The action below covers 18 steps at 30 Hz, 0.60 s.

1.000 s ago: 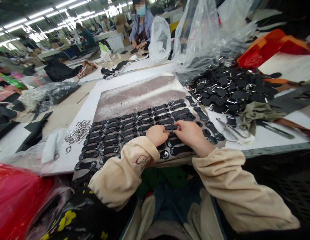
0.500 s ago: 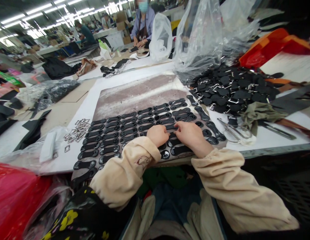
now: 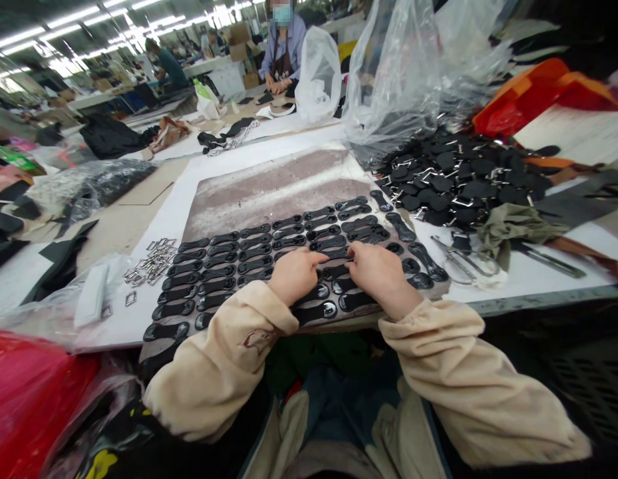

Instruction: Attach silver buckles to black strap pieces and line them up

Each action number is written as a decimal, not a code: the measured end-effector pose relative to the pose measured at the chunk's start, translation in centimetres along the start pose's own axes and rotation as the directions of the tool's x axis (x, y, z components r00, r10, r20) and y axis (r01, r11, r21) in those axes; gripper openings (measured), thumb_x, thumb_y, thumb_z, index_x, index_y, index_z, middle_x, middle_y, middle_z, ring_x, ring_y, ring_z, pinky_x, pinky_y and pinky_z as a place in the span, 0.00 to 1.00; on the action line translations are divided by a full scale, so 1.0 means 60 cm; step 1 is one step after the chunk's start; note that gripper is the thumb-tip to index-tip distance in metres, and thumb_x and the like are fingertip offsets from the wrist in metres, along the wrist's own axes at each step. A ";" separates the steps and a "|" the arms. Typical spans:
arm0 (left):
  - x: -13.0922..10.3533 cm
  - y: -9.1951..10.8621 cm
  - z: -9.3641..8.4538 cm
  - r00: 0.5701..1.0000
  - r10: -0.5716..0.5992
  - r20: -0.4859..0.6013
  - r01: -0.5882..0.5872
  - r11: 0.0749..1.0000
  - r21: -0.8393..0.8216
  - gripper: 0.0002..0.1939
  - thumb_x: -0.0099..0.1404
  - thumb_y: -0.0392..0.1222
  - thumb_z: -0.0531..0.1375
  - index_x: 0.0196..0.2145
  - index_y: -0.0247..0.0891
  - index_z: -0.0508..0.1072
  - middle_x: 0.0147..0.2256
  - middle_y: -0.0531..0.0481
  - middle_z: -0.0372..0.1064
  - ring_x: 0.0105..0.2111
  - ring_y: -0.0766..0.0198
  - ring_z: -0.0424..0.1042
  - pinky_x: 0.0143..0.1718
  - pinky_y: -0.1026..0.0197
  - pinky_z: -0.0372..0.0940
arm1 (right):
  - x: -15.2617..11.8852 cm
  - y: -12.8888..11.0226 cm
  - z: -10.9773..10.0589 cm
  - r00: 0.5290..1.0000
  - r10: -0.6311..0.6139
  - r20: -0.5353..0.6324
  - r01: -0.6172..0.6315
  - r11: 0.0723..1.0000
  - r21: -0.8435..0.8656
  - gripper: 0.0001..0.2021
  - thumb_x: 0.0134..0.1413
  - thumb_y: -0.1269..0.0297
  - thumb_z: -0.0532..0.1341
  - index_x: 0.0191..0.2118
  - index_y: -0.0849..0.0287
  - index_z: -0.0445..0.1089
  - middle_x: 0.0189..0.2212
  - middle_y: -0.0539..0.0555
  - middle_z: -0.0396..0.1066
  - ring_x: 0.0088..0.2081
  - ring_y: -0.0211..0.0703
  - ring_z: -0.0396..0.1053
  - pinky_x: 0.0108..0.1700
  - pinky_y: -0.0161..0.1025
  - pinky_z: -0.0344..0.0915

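On the board, left hand and right hand partly hide black straps; whether fingers pinch, I can't tell.

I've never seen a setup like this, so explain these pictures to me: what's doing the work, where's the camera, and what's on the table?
No robot here: these are a person's bare left hand and right hand. Each view comes from one camera worn on that person's head, looking forward and down. On the table lies a board with rows of black straps, shiny at their ends. Metal buckles lie left of it; a pile of black pieces with metal fittings lies right. Both hands' fingers are at one strap; whether either grips it is hard to tell.
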<state>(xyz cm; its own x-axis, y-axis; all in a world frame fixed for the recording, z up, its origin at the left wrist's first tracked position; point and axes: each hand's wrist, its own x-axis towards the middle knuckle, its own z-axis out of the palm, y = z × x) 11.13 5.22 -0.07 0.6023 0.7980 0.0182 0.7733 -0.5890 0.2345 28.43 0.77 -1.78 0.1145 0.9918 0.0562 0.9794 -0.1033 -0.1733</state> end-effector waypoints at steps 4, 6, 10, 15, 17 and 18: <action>-0.019 0.018 0.007 0.986 0.126 0.106 -0.141 0.978 0.154 0.23 0.60 0.35 0.51 0.50 0.53 0.70 0.37 0.48 0.67 0.34 0.60 0.70 0.32 0.61 0.61 | -0.002 0.001 0.006 0.999 -0.009 -0.043 0.009 1.000 -0.003 0.07 0.54 0.62 0.58 0.38 0.57 0.68 0.32 0.55 0.72 0.36 0.48 0.71 0.31 0.37 0.60; -0.021 0.026 0.011 0.981 0.145 0.133 -0.171 0.962 0.213 0.22 0.61 0.36 0.50 0.50 0.51 0.70 0.37 0.47 0.66 0.33 0.58 0.70 0.30 0.60 0.60 | -0.002 0.004 0.008 0.999 -0.018 -0.051 0.018 1.000 0.006 0.07 0.53 0.61 0.58 0.37 0.57 0.69 0.32 0.54 0.72 0.35 0.48 0.70 0.31 0.37 0.59; -0.019 0.030 0.010 0.975 0.142 0.173 -0.184 0.949 0.256 0.20 0.64 0.39 0.48 0.51 0.49 0.70 0.37 0.44 0.65 0.32 0.57 0.69 0.28 0.59 0.60 | -0.004 0.021 0.002 0.996 -0.069 -0.052 0.070 0.997 0.022 0.09 0.56 0.65 0.55 0.37 0.54 0.73 0.34 0.53 0.71 0.35 0.45 0.69 0.31 0.36 0.57; -0.013 0.021 0.006 0.959 0.168 0.229 -0.227 0.939 0.260 0.20 0.64 0.39 0.48 0.51 0.50 0.69 0.37 0.45 0.66 0.32 0.58 0.69 0.29 0.59 0.60 | -0.015 0.043 -0.011 0.974 -0.217 -0.068 0.218 0.976 0.006 0.18 0.58 0.72 0.51 0.45 0.46 0.73 0.42 0.51 0.66 0.36 0.40 0.66 0.32 0.35 0.56; -0.011 0.019 0.006 0.954 0.177 0.241 -0.242 0.931 0.273 0.20 0.64 0.40 0.48 0.51 0.51 0.69 0.36 0.46 0.66 0.32 0.58 0.70 0.29 0.59 0.60 | -0.023 0.039 -0.013 0.952 -0.306 -0.004 0.306 0.952 -0.015 0.19 0.58 0.72 0.51 0.48 0.43 0.71 0.42 0.51 0.64 0.35 0.39 0.65 0.32 0.35 0.55; -0.010 0.018 0.007 0.953 0.180 0.245 -0.247 0.928 0.279 0.20 0.65 0.40 0.48 0.50 0.51 0.70 0.36 0.46 0.66 0.32 0.57 0.70 0.29 0.59 0.60 | -0.027 0.034 -0.012 0.939 -0.342 0.032 0.343 0.939 -0.025 0.20 0.58 0.72 0.51 0.49 0.43 0.70 0.41 0.52 0.63 0.35 0.39 0.64 0.32 0.35 0.55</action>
<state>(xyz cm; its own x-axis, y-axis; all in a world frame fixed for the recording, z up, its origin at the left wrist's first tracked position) 11.67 4.06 -0.21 0.7612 0.6235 -0.1784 0.6244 -0.7789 -0.0580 30.35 -1.13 -1.49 -0.2332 0.9691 0.0804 0.9631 0.2416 -0.1186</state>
